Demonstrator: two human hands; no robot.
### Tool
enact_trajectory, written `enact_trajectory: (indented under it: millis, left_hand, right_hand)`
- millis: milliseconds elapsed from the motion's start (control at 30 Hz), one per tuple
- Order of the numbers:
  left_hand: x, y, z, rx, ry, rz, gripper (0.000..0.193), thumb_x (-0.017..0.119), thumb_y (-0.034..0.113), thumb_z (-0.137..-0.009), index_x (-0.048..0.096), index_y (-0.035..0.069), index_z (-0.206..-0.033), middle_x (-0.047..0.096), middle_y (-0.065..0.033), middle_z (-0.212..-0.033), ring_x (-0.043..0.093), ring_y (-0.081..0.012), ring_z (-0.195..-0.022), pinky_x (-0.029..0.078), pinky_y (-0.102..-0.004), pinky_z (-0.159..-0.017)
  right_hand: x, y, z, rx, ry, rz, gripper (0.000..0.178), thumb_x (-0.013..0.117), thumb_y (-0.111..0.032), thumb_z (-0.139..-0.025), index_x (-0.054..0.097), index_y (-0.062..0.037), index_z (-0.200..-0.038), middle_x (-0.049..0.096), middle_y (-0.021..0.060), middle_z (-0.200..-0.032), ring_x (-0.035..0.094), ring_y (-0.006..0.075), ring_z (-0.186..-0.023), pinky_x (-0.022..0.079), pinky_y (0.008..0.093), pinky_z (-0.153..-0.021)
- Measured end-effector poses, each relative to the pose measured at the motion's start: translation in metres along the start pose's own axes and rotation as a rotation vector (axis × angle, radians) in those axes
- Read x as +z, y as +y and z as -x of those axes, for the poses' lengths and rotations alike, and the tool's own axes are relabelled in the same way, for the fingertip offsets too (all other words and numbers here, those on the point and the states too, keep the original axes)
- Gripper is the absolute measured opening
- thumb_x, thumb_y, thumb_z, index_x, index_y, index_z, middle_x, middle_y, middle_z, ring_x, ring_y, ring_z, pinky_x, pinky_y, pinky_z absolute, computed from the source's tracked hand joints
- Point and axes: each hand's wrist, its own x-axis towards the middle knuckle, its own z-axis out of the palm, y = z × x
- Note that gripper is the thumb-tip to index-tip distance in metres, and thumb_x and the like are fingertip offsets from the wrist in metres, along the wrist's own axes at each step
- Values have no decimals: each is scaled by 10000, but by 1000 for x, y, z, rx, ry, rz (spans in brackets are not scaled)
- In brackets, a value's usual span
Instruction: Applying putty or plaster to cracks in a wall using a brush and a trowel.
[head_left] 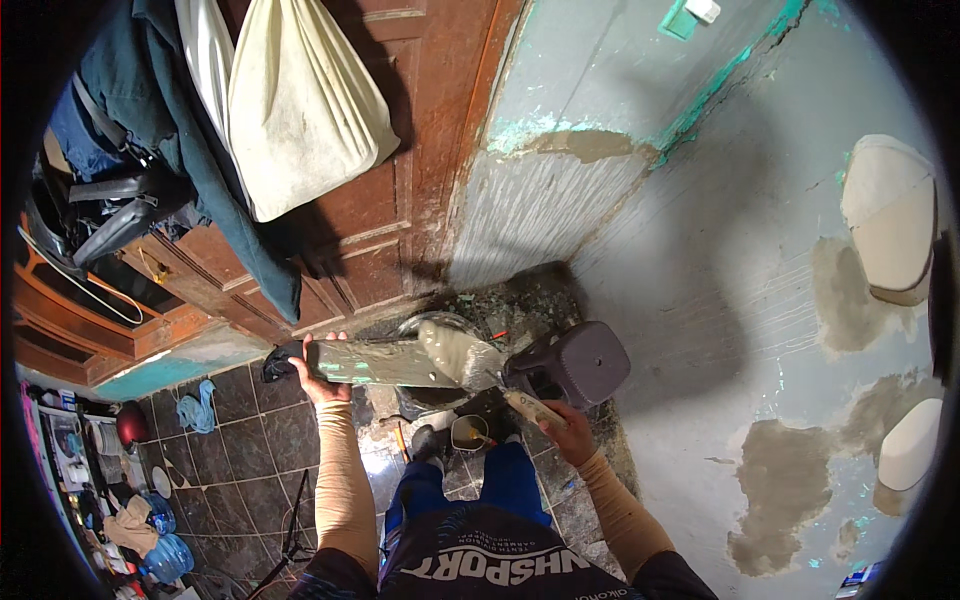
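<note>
My left hand [325,378] is closed on the left end of a long flat board [385,362], which is held level in front of me. Wet grey mortar [447,350] lies heaped on the board's right end. My right hand [570,435] grips the pale handle of a trowel [532,407], and its mortar-coated blade meets the heap. Under the board is a round basin [420,402], largely hidden by the board and mortar.
A dark plastic stool [592,362] stands by the right wall. A small pale container [468,432] sits between my feet. Clothes and a cream cloth bag [305,110] hang on the brown door [385,215]. Patched grey wall [690,300] rises at right; bottles and clutter [165,555] lie lower left.
</note>
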Motion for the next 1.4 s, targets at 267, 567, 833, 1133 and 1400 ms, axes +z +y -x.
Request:
enact_trajectory:
  millis: [267, 567, 833, 1133, 1400]
  left_hand:
    - [50, -22, -11, -162, -175, 10, 698, 487, 649, -792, 488, 60, -1165, 582, -233, -1013, 548, -402, -978, 405, -519, -927]
    - [71, -33, -19, -217, -138, 46, 717, 472, 673, -784, 503, 56, -1148, 584, -236, -1007, 552, -405, -975, 421, -529, -903]
    - [81, -41, -19, -255, -102, 64, 715, 469, 674, -784, 495, 55, -1141, 590, -233, -982, 553, -408, -961, 431, -523, -888]
    - [92, -39, -31, -328, -111, 75, 703, 471, 682, -776, 525, 57, -1094, 597, -235, -956, 552, -407, -948, 436, -524, -872]
    - [125, -38, -31, -419, -160, 80, 715, 444, 696, -775, 529, 81, -1129, 596, -226, -978, 550, -419, -947, 440, -533, -851]
  right_hand:
    - [-15, -66, -24, -193, -164, 302, 376, 617, -195, -846, 530, 24, -1139, 626, 133, -991, 608, 185, -890, 471, 291, -794]
    - [-29, -129, -33, -597, -201, 820, 424, 617, -216, -819, 527, -7, -1176, 612, 173, -1067, 590, 380, -935, 468, 404, -869]
    - [-26, -127, -36, -160, -308, 1032, 510, 577, -129, -748, 387, -103, -1220, 548, 242, -814, 571, 425, -792, 462, 494, -743]
    - [-50, -130, -54, -394, -144, 1122, 356, 572, -147, -675, 487, -98, -1017, 575, 135, -924, 583, 358, -796, 460, 458, -687]
    - [-74, -110, -77, -491, -112, 1018, 381, 598, -138, -680, 537, -85, -1052, 577, 116, -960, 549, 331, -933, 448, 429, -767]
